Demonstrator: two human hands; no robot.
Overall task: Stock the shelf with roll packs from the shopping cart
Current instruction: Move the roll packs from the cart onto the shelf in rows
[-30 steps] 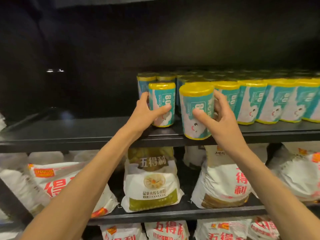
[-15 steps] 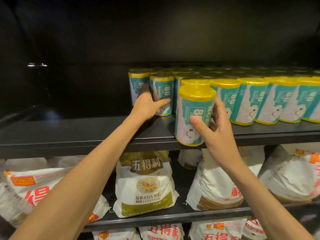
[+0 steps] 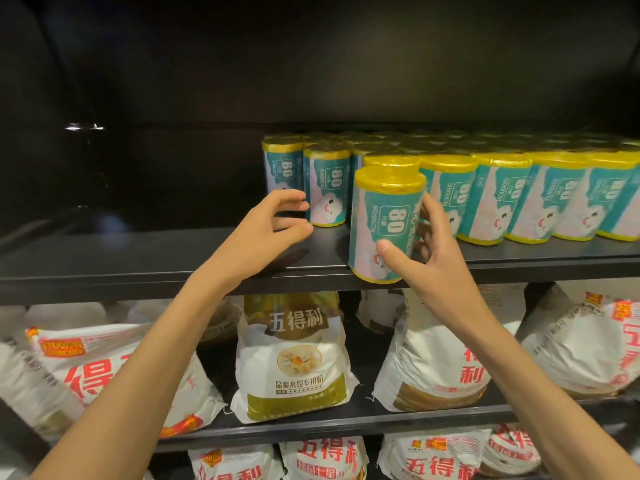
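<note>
Up at the dark shelf, the right hand grips a teal roll pack with a yellow top, thumb on its front and fingers curled behind; the pack sits at the shelf's front edge, slightly tilted. The left hand hovers with loosely spread fingers, holding nothing, just beside another roll pack in the stocked rows. Flour bags fill the shelf below.

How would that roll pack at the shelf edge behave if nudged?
The roll pack is a tall cylinder overhanging the shelf edge, so it could tip off. On its side it would probably roll. Its shiny wrap looks slippery; the right hand grips it.
</note>
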